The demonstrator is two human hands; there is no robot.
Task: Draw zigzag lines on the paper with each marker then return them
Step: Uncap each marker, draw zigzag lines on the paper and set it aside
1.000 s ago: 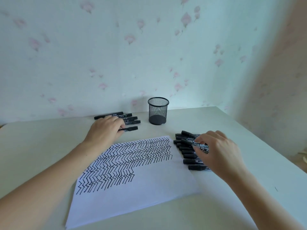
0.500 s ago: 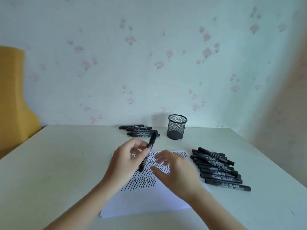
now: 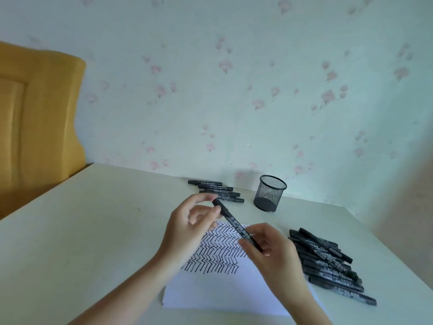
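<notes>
Holding one marker (image 3: pixel 236 225) above the paper (image 3: pixel 225 292), the left hand (image 3: pixel 187 233) pinches its cap end while the right hand (image 3: pixel 269 252) grips the barrel, probably to uncap it.

black marker (image 3: pixel 236 225); zigzag-striped white paper (image 3: pixel 225 273)

Head view: we looked forward and slightly down from the person's head.
Facing: across the table (image 3: pixel 70 231) toward the wall (image 3: pixel 234 90).
Nearness: hands close below us.
Views: we had one only.
</notes>
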